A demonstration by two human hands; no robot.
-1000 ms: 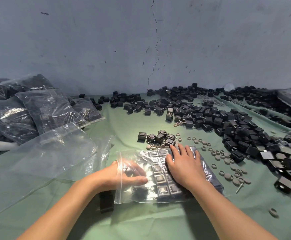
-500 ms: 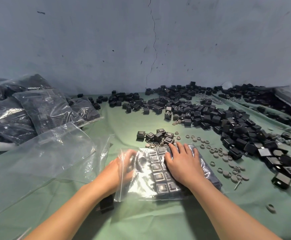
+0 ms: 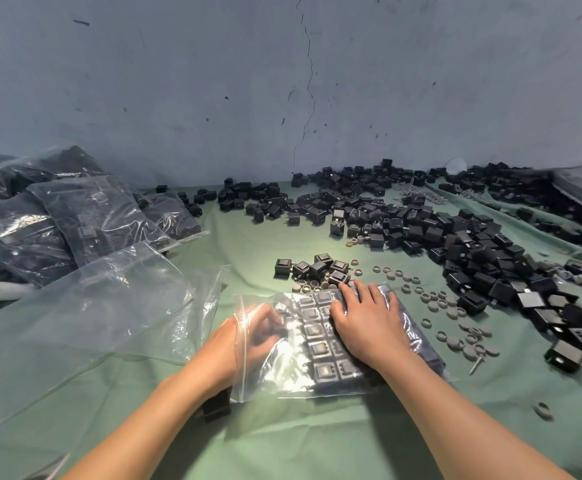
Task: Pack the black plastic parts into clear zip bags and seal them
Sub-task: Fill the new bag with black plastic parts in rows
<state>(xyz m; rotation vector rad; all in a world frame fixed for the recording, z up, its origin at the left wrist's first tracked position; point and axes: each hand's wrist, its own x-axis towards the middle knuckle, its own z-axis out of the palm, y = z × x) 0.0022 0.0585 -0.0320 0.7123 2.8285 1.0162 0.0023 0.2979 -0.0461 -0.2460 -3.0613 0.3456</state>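
Observation:
A clear zip bag [image 3: 282, 382] lies flat on the green cloth, holding rows of black plastic parts [image 3: 320, 351]. My left hand [image 3: 244, 337] reaches in through the bag's open left end. Its fingers are curled near a dark part and blurred by the plastic, so a grip is unclear. My right hand [image 3: 365, 323] presses flat on top of the bag over the parts. Just beyond the bag lies a small group of loose black parts [image 3: 312, 268].
A large pile of black parts [image 3: 421, 230] spreads across the back and right. Filled bags [image 3: 57, 223] are stacked at the left, with empty clear bags [image 3: 92, 306] in front. Grey rings [image 3: 448, 306] and a screw [image 3: 476, 363] are scattered to the right. One black part [image 3: 216, 408] lies under my left wrist.
My left hand has slid further into the bag's opening. My right hand has stayed pressed on the bag.

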